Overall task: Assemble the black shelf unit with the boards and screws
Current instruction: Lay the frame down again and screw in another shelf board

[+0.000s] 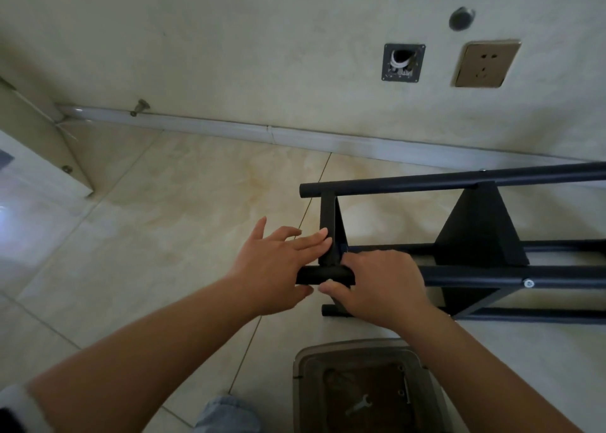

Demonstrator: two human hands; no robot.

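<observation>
Tiled floor [157, 223] supports the black shelf unit [472, 246], lying on its side at 3 o'clock. Left hand [278, 268], fingers straight, presses the end board [330, 232]. Right hand [383, 285] grips the near tube [324, 276]. Clear tray [364, 390] with wrench [360, 404] sits at 6 o'clock.

Matt black metal shelf frame [459, 183], glossy floor tiles [164, 236], clear plastic tray [305, 360]

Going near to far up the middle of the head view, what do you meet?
Clear plastic tray with a small wrench → right hand on the black shelf frame's near tube → far tube → baseboard → wall box.
</observation>
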